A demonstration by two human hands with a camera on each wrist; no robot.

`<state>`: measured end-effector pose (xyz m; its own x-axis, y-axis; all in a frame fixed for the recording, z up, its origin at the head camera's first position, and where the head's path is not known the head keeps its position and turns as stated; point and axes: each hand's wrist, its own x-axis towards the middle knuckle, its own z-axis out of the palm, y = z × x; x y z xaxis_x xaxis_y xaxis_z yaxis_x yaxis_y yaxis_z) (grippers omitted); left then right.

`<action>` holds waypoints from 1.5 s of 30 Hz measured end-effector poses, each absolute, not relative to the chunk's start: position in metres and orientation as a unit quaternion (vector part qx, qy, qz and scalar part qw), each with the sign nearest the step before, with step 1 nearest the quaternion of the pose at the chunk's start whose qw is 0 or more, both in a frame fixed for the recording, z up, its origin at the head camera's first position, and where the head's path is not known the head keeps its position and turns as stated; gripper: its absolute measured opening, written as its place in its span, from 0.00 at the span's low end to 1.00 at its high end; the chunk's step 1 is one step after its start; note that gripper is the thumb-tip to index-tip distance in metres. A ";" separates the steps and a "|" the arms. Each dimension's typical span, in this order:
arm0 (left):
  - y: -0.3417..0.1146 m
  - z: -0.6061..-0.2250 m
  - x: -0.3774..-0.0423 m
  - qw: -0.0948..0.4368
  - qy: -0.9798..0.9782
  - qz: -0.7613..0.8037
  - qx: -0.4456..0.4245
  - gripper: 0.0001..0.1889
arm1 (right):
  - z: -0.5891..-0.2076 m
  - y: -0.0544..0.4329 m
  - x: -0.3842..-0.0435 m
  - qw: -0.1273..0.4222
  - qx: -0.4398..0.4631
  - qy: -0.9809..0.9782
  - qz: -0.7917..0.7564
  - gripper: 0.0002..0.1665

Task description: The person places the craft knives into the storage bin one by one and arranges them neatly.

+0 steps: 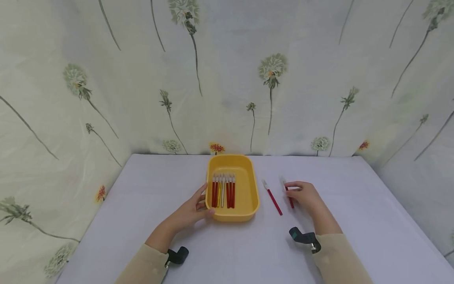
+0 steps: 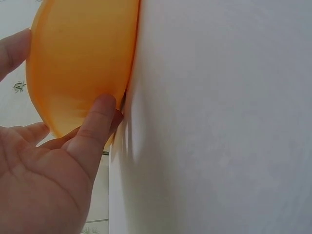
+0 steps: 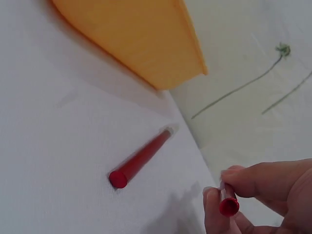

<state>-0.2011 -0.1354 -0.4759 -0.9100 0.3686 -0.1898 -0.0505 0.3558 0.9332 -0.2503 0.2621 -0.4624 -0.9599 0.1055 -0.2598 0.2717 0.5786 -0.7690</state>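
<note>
A yellow tray (image 1: 250, 189) sits on the white table, several slim sticks (image 1: 223, 191) lined up along its left half: red ones, with yellow and pale ones among them, all with whitish tips. My left hand (image 1: 193, 207) holds the tray at its left side and near corner; in the left wrist view, fingers (image 2: 97, 122) lie against the outer wall. To the tray's right, my right hand (image 1: 303, 195) pinches a red pen-like stick (image 3: 228, 205) with a pale tip between thumb and fingers. Another such red stick (image 1: 274, 203) lies on the table between tray and right hand.
The white table (image 1: 234, 252) ends at a dandelion-patterned cloth (image 1: 227, 79) behind the tray, and the cloth continues along both sides. A dark camera mount (image 1: 177, 255) is on the left wrist, another (image 1: 305, 238) on the right.
</note>
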 end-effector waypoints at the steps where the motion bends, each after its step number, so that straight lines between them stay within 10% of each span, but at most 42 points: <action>1: -0.135 -0.476 -0.201 0.187 0.802 0.558 0.100 0.52 | -0.461 0.261 -0.249 0.094 0.110 0.875 -0.462 0.23; 45: -0.138 -0.478 -0.204 0.191 0.795 0.564 0.114 0.51 | -0.430 0.081 -0.234 0.108 0.148 0.580 -0.794 0.25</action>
